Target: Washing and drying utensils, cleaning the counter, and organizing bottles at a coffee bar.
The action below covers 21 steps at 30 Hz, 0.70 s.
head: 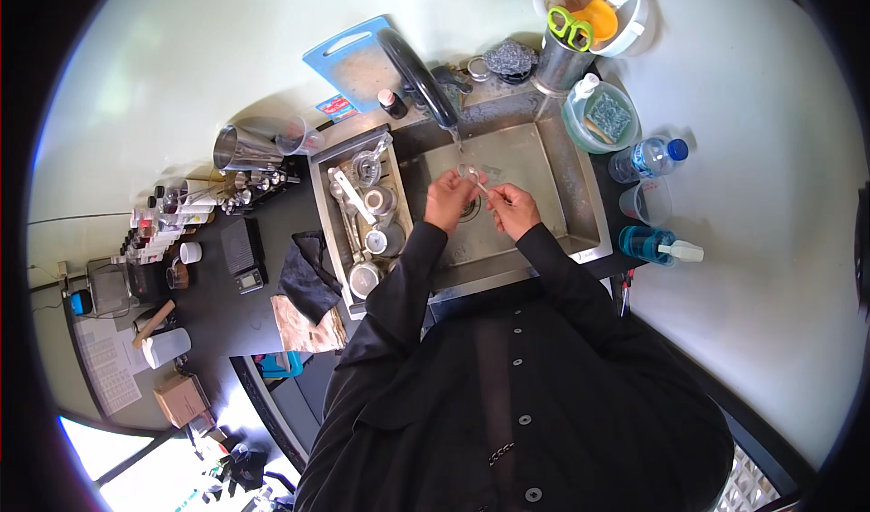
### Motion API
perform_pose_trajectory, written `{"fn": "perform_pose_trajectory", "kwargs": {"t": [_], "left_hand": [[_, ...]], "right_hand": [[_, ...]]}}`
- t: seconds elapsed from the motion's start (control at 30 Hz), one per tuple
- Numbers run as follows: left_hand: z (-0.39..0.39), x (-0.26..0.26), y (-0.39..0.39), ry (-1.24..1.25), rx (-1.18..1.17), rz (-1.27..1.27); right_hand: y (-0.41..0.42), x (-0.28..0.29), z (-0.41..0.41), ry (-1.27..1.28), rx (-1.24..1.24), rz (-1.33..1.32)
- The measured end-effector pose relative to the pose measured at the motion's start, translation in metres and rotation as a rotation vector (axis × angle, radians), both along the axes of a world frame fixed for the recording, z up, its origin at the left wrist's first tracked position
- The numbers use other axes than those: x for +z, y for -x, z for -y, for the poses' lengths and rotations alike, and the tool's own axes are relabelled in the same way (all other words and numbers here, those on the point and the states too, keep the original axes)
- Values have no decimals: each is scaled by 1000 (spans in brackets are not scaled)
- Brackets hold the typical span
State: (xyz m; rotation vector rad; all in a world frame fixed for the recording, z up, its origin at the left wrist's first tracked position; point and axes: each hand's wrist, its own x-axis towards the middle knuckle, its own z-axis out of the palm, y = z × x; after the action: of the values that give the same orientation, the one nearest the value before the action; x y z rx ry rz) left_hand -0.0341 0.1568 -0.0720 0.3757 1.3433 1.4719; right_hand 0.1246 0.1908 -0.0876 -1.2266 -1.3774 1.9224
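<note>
Over the metal sink (503, 240), my left hand (448, 199) holds the round head of a small spoon-like utensil (481, 184). The fingers of my right hand (511, 207) pinch its thin handle. Just above my hands is the black faucet (425, 80), with water coming from its spout. The sink drain (470, 210) shows partly between my hands. Left of them, a drying tray (333, 257) holds a glass citrus juicer (367, 168), spoons and several metal cups. The exact kind of utensil in my hands cannot be told.
Right of the sink stand a green tub (578, 121) with a sponge, a plastic water bottle (646, 159) and a blue spray bottle (646, 243). A blue cutting board (367, 63) leans behind the faucet. Left are a dark cloth (307, 274), a digital scale (241, 250) and a metal shaker (241, 148).
</note>
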Motion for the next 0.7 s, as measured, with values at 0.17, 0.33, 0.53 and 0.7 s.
{"fn": "perform_pose_trajectory", "kwargs": {"t": [0.17, 0.33, 0.53, 0.7], "left_hand": [[10, -12, 1, 35, -169, -359], [7, -18, 9, 138, -89, -813], [-7, -2, 9, 3, 87, -666], [-1, 12, 30, -22, 114, -668]], "right_hand": [[-1, -7, 0, 8, 58, 69], [8, -30, -2, 23, 114, 173], [40, -50, -29, -72, 47, -50], [51, -41, -41, 57, 92, -383]]}}
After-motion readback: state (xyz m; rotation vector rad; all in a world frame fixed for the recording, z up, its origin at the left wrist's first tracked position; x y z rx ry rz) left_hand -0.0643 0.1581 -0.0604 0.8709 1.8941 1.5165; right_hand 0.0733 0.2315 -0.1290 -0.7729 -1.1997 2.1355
